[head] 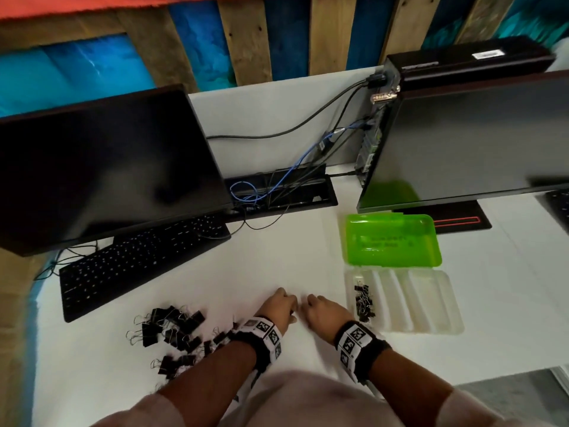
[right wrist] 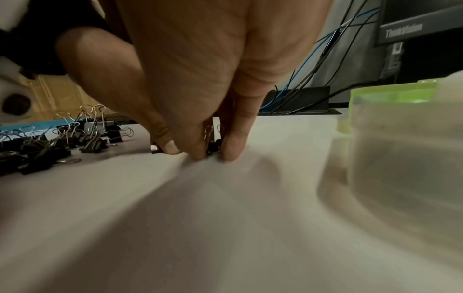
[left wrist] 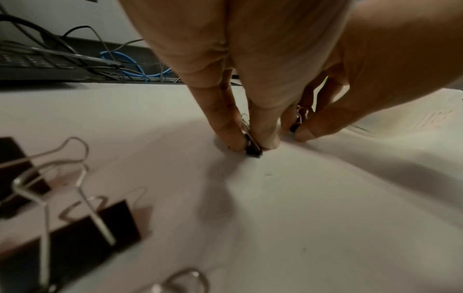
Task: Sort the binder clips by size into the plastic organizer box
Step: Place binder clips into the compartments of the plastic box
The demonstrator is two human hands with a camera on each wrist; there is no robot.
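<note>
A heap of black binder clips (head: 175, 334) lies on the white desk at the left. The clear organizer box (head: 425, 306) sits at the right with its green lid (head: 394, 241) folded open; several small clips (head: 363, 300) fill its leftmost compartment. My left hand (head: 281, 306) pinches a small black clip (left wrist: 253, 149) against the desk. Close beside it, my right hand (head: 320, 309) pinches another small clip (right wrist: 214, 145) on the desk. Both hands are between the heap and the box.
A black keyboard (head: 135, 260) and a dark monitor (head: 101, 167) stand at the left. A second monitor (head: 474, 143) rises behind the box, and cables (head: 277, 183) run into a desk tray in the middle. Large clips (left wrist: 82, 228) lie near my left wrist.
</note>
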